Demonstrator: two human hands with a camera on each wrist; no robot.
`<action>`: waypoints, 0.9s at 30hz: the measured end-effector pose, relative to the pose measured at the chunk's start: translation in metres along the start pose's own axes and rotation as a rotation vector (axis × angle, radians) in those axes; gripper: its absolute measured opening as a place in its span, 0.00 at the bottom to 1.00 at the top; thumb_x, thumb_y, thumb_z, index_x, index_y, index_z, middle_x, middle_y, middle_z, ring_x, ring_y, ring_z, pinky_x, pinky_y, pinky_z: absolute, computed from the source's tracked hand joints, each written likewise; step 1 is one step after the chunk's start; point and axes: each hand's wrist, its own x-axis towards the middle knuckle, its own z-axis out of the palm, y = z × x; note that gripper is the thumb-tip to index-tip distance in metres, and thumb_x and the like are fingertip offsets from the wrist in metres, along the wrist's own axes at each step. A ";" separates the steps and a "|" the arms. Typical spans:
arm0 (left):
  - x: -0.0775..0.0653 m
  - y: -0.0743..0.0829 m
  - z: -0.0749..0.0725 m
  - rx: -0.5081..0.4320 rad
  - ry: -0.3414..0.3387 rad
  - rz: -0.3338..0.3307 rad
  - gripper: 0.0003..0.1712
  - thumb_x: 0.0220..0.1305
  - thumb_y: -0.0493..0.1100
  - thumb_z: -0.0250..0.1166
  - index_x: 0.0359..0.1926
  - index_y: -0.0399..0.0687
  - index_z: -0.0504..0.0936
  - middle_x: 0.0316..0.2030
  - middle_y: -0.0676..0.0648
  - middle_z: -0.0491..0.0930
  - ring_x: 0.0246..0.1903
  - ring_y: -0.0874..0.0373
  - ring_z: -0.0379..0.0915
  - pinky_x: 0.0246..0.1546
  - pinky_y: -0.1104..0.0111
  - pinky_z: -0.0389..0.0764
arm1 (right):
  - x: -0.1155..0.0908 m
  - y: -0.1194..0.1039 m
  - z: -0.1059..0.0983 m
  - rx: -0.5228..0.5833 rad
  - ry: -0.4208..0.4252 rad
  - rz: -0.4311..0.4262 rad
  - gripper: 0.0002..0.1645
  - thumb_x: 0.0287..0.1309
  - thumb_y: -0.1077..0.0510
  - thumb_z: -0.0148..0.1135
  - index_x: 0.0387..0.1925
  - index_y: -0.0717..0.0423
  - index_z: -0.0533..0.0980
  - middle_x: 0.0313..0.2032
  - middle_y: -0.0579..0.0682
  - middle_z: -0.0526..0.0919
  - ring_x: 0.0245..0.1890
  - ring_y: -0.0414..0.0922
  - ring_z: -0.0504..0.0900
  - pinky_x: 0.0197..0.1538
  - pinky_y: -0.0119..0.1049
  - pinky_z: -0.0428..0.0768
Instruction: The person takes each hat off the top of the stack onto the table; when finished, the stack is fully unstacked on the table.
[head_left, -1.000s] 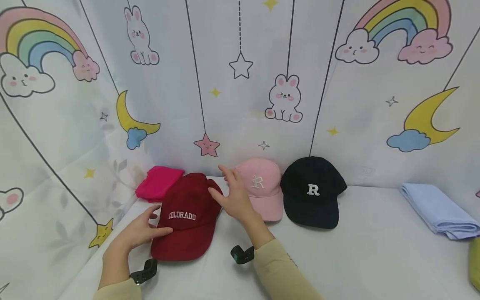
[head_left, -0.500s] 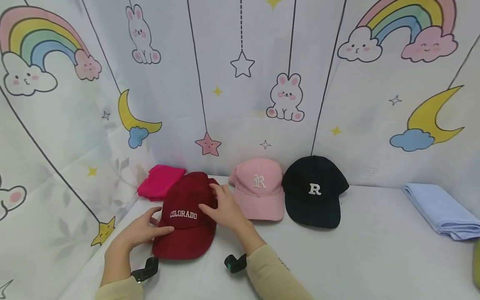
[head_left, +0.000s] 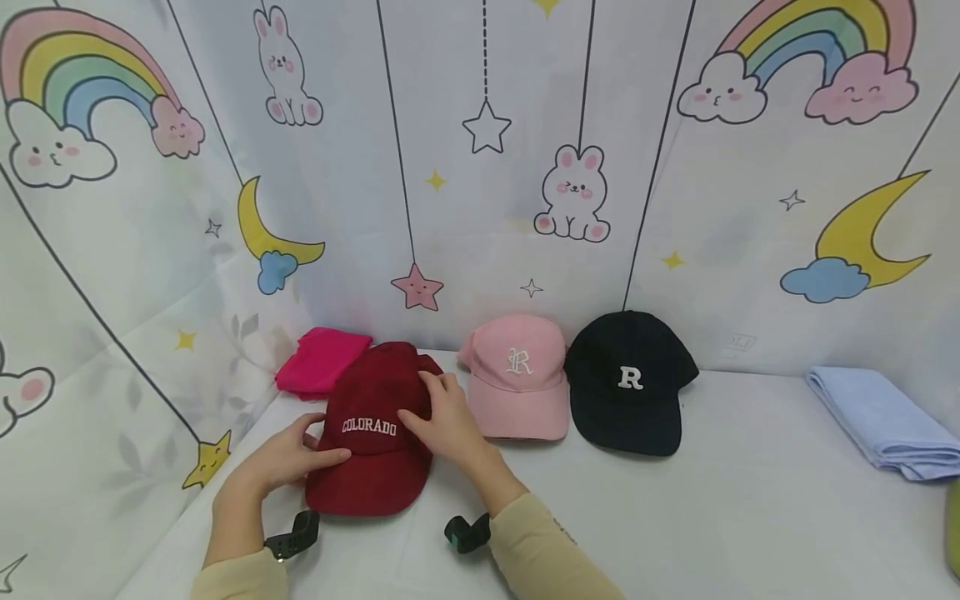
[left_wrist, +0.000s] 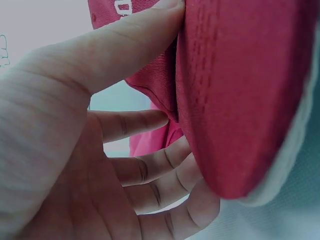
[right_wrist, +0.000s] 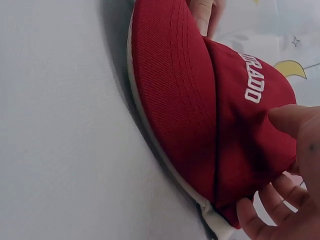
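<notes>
On a white table (head_left: pixel 750 517), a dark red COLORADO baseball cap (head_left: pixel 371 446) sits left of a pink cap (head_left: pixel 517 379). It is probably light, not slippery, soft-crowned and stiffer-brimmed, best held where crown meets brim. The left hand (head_left: pixel 277 458) and right hand (head_left: pixel 446 422) grip its sides. Only the wrist views reveal pale edging (left_wrist: pixel 282 167) beneath the brim.

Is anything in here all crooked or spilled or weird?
Nothing looks spilled or torn. Only the red cap seems a bit out of line: held between the left hand and right hand, its brim sits nearer the person than those of the pink cap and black cap.
</notes>
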 end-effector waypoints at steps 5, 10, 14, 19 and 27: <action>0.000 0.001 -0.001 -0.011 0.009 0.015 0.55 0.58 0.55 0.75 0.73 0.33 0.55 0.50 0.34 0.75 0.45 0.45 0.77 0.39 0.53 0.85 | -0.001 -0.004 0.000 0.029 0.010 0.016 0.41 0.63 0.48 0.68 0.72 0.59 0.65 0.55 0.56 0.70 0.56 0.49 0.72 0.56 0.44 0.79; -0.002 0.001 -0.002 -0.006 0.037 0.036 0.56 0.57 0.55 0.75 0.73 0.33 0.54 0.49 0.35 0.74 0.44 0.46 0.77 0.38 0.55 0.86 | -0.001 -0.010 -0.002 0.065 -0.012 0.025 0.43 0.64 0.47 0.67 0.73 0.58 0.62 0.57 0.56 0.68 0.58 0.50 0.70 0.57 0.47 0.79; -0.003 0.002 -0.005 -0.004 0.070 0.070 0.57 0.57 0.55 0.76 0.75 0.34 0.52 0.51 0.34 0.74 0.45 0.46 0.77 0.38 0.55 0.86 | -0.001 -0.014 -0.004 0.091 -0.022 0.042 0.45 0.63 0.47 0.67 0.75 0.58 0.60 0.58 0.56 0.67 0.59 0.51 0.69 0.57 0.48 0.79; -0.003 0.005 -0.008 0.013 0.106 0.109 0.58 0.58 0.57 0.75 0.75 0.35 0.52 0.52 0.34 0.74 0.46 0.46 0.76 0.38 0.56 0.85 | -0.001 -0.018 -0.007 0.124 -0.024 0.073 0.48 0.63 0.46 0.67 0.76 0.57 0.57 0.59 0.56 0.65 0.61 0.51 0.68 0.58 0.50 0.78; -0.005 0.015 -0.009 0.059 0.182 0.168 0.57 0.58 0.59 0.74 0.74 0.35 0.55 0.57 0.34 0.72 0.51 0.41 0.72 0.38 0.56 0.84 | 0.001 -0.022 -0.016 0.239 0.029 0.050 0.47 0.62 0.47 0.66 0.76 0.58 0.58 0.60 0.57 0.64 0.62 0.52 0.69 0.62 0.51 0.74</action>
